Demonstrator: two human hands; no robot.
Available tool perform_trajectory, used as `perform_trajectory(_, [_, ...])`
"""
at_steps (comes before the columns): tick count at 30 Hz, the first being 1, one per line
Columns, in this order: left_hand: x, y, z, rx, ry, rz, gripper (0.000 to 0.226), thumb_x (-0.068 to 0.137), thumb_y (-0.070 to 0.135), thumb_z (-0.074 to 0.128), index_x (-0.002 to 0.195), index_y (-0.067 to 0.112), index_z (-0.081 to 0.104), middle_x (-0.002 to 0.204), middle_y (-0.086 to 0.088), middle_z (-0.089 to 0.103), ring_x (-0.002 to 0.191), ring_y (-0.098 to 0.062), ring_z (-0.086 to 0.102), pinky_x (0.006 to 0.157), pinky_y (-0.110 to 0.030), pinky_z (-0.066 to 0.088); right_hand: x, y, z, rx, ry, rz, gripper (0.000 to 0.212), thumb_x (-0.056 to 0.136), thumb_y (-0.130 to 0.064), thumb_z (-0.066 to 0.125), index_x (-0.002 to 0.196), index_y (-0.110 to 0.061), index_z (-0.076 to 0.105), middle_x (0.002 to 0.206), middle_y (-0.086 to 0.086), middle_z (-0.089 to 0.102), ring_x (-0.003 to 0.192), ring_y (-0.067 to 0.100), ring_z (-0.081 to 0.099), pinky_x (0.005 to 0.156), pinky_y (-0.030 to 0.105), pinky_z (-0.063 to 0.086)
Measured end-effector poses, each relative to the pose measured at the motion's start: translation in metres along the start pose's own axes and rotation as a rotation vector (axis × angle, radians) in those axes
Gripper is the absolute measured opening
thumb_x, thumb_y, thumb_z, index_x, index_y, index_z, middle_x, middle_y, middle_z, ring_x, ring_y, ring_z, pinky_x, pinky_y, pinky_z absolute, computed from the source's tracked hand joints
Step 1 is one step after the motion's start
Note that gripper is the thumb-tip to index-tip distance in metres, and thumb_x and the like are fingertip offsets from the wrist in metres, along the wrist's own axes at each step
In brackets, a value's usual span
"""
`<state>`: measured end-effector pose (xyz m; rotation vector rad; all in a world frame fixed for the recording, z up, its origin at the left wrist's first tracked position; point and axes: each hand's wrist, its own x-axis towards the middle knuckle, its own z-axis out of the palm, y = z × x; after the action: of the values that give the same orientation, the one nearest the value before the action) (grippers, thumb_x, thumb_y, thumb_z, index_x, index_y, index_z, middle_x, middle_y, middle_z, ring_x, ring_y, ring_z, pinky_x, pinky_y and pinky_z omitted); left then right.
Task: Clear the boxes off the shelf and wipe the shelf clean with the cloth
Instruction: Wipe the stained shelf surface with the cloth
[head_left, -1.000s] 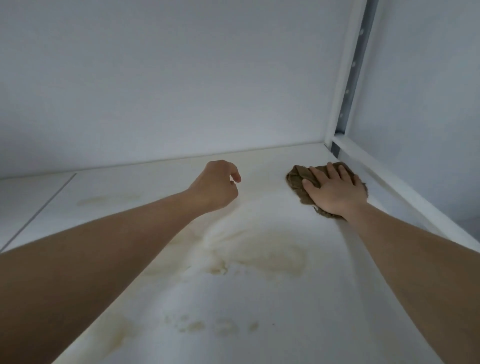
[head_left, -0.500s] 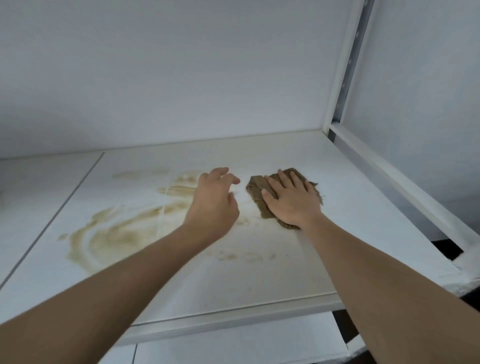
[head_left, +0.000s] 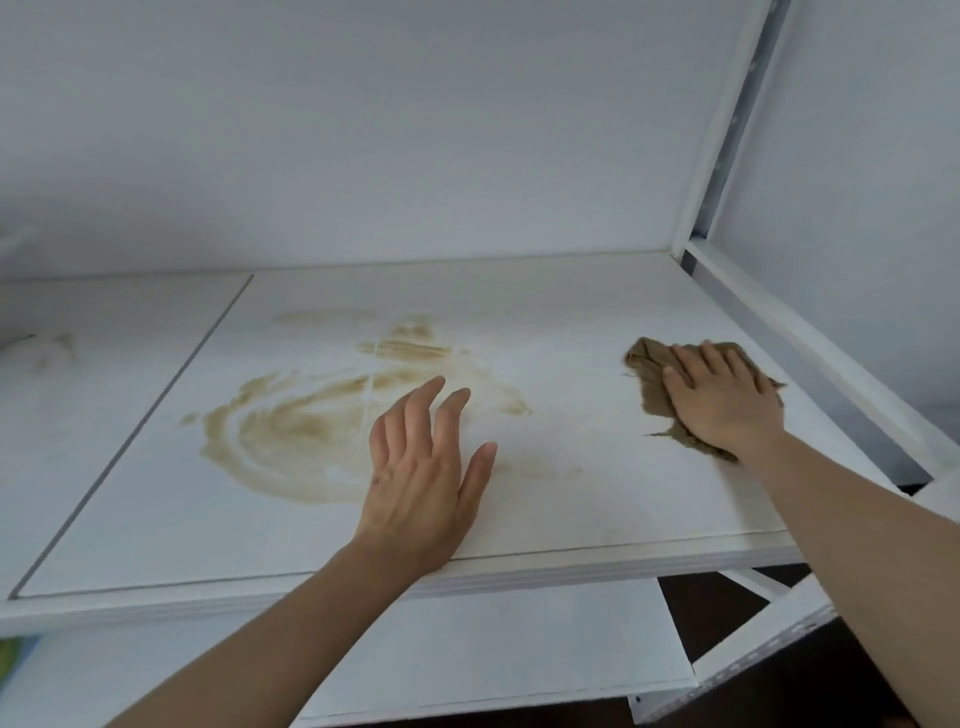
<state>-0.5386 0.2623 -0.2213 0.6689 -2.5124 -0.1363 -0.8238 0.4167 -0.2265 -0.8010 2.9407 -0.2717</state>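
Head view: right hand (head_left: 719, 400) flat, fingers straight, pressing crumpled brown cloth (head_left: 655, 387) onto white laminate shelf board (head_left: 597, 499), near right rail. Left hand (head_left: 423, 478) released, fingers spread, hovering or resting on board's front part; contact cannot be told. Since half a second ago, cloth swept rightward, away from left hand, leaving middle strip paler. Broad tan smear (head_left: 291, 441) untouched left of centre. No boxes in sight. Judged: clearing done, wiping roughly half finished, leftward passes needed.
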Motion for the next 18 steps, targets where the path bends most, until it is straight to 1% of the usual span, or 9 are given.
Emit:
perform_trajectory(2, [-0.002, -0.003, 0.0, -0.048, 0.025, -0.046, 0.055, 0.096, 0.049, 0.026, 0.134, 0.011, 0.039, 0.138, -0.014, 0.037, 0.124, -0.028, 0.034, 0.103, -0.045, 0.03, -0.009, -0.001, 0.001, -0.01, 0.005, 0.047, 0.057, 0.098, -0.054, 0.013, 0.153, -0.038, 0.011, 0.163, -0.007, 0.004, 0.15, 0.018, 0.001, 0.121, 0.044, 0.002])
perform_trajectory(5, [-0.001, 0.0, 0.002, -0.04, 0.025, -0.038, 0.057, 0.096, 0.051, 0.027, 0.133, 0.01, 0.042, 0.137, -0.014, 0.038, 0.123, -0.028, 0.035, 0.103, -0.044, 0.03, -0.02, -0.012, 0.002, -0.023, -0.007, 0.036, 0.059, 0.099, -0.053, 0.013, 0.154, -0.034, 0.008, 0.163, -0.006, 0.001, 0.15, 0.019, -0.001, 0.121, 0.045, 0.001])
perform_trajectory(8, [-0.003, 0.0, 0.002, -0.038, 0.015, -0.05, 0.059, 0.095, 0.052, 0.027, 0.132, 0.009, 0.044, 0.135, -0.014, 0.04, 0.122, -0.028, 0.037, 0.102, -0.043, 0.03, -0.031, -0.031, 0.007, -0.032, 0.002, -0.03, 0.059, 0.099, -0.053, 0.013, 0.154, -0.033, 0.008, 0.163, -0.007, 0.002, 0.15, 0.019, 0.0, 0.121, 0.045, 0.002])
perform_trajectory(11, [-0.002, 0.0, 0.003, -0.026, 0.016, -0.068, 0.057, 0.094, 0.051, 0.031, 0.128, 0.009, 0.046, 0.131, -0.013, 0.043, 0.118, -0.029, 0.04, 0.099, -0.044, 0.034, -0.041, -0.062, 0.014, -0.05, 0.012, -0.133, 0.059, 0.098, -0.054, 0.013, 0.154, -0.036, 0.009, 0.163, -0.009, 0.001, 0.15, 0.018, 0.0, 0.121, 0.045, 0.003])
perform_trajectory(13, [-0.002, -0.001, 0.005, -0.015, 0.03, -0.08, 0.05, 0.091, 0.047, 0.035, 0.12, 0.009, 0.049, 0.123, -0.012, 0.045, 0.11, -0.029, 0.043, 0.094, -0.044, 0.038, -0.046, -0.085, 0.02, -0.051, 0.013, -0.217, 0.058, 0.098, -0.056, 0.013, 0.153, -0.038, 0.01, 0.163, -0.012, 0.002, 0.15, 0.016, 0.0, 0.121, 0.044, 0.004])
perform_trajectory(15, [-0.001, -0.003, 0.006, 0.009, 0.062, -0.077, 0.038, 0.087, 0.04, 0.04, 0.107, 0.009, 0.051, 0.111, -0.011, 0.046, 0.098, -0.029, 0.044, 0.084, -0.042, 0.041, -0.052, -0.101, 0.024, -0.038, 0.011, -0.313, 0.058, 0.098, -0.057, 0.014, 0.153, -0.041, 0.012, 0.162, -0.014, 0.003, 0.149, 0.014, -0.001, 0.121, 0.042, 0.003])
perform_trajectory(18, [-0.001, -0.005, 0.005, 0.015, 0.105, -0.01, 0.025, 0.085, 0.032, 0.042, 0.089, 0.009, 0.053, 0.096, -0.009, 0.047, 0.084, -0.026, 0.042, 0.073, -0.037, 0.04, -0.054, -0.098, 0.022, -0.005, -0.007, -0.426, 0.055, 0.098, -0.057, 0.017, 0.151, -0.043, 0.015, 0.161, -0.016, 0.007, 0.149, 0.011, 0.001, 0.121, 0.039, 0.001])
